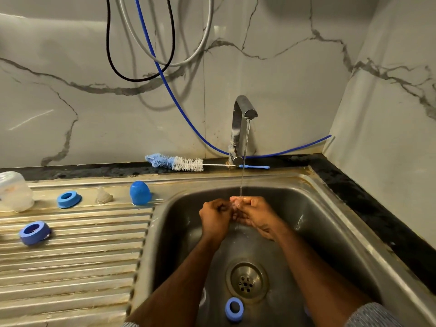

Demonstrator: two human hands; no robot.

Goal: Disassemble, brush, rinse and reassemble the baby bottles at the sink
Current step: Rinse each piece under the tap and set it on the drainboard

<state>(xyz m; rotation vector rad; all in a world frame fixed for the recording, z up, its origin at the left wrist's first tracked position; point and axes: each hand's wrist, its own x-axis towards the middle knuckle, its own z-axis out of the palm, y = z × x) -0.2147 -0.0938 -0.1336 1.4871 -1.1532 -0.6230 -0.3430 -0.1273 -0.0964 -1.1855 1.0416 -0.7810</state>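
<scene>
Head view: at frame centre both hands meet under the tap (pixel 243 119) stream over the sink (pixel 330 208). The left hand (pixel 215 217) and right hand (pixel 256 214) have curled fingers around something small; what it is I cannot tell. At left lie a bottle (pixel 14 192), rings (pixel 69 198), a teat (pixel 103 195) and a cap (pixel 140 193). No writing is readable.

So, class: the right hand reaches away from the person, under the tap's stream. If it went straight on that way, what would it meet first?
Probably the far wall of the sink, just beyond the right hand; depth is hard to judge. The faucet stands higher, behind it.
</scene>
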